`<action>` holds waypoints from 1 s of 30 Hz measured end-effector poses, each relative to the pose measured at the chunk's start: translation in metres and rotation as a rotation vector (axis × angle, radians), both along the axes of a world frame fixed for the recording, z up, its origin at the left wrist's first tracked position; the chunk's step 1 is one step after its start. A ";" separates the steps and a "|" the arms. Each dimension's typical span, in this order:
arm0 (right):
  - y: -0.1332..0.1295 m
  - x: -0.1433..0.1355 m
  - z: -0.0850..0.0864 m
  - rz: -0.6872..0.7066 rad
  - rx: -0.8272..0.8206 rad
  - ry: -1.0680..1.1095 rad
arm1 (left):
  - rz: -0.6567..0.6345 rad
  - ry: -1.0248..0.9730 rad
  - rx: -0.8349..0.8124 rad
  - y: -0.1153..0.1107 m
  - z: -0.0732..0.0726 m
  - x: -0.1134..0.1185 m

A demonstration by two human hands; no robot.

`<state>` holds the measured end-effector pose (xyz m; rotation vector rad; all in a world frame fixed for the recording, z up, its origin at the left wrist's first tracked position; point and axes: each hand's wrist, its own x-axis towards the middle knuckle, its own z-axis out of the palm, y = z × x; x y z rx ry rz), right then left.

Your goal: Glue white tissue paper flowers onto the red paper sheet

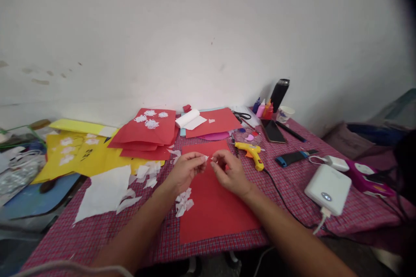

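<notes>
Over a large red sheet (217,212), my left hand (186,171) pinches a tiny white scrap (206,158) between thumb and fingertips. My right hand (230,173) is close beside it, its thumb and fingers curled together; whatever they hold is too small to make out. Cut white paper petals (183,202) lie at the red sheet's left edge, below my left hand. More white scraps (149,173) and a bigger white sheet (104,192) lie to the left. A yellow glue gun (250,152) rests right of my right hand.
Red sheets with white paper flowers (151,127) and yellow sheets (94,156) are at the back left. On the right are a phone (273,131), a blue-black cutter (292,158), a white power bank (328,188), a cup (285,114) and a black bottle (279,94).
</notes>
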<state>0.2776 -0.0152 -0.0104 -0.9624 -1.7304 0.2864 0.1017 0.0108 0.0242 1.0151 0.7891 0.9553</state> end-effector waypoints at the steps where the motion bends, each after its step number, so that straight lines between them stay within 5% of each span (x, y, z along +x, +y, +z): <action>1: 0.000 0.001 0.001 -0.004 0.004 -0.002 | 0.000 -0.038 -0.032 0.000 -0.003 0.002; 8: -0.001 -0.003 0.001 0.015 0.071 -0.090 | -0.026 -0.068 -0.108 -0.002 -0.012 -0.011; 30: 0.000 -0.005 0.000 0.105 0.083 -0.144 | -0.082 0.063 0.030 -0.004 -0.012 -0.011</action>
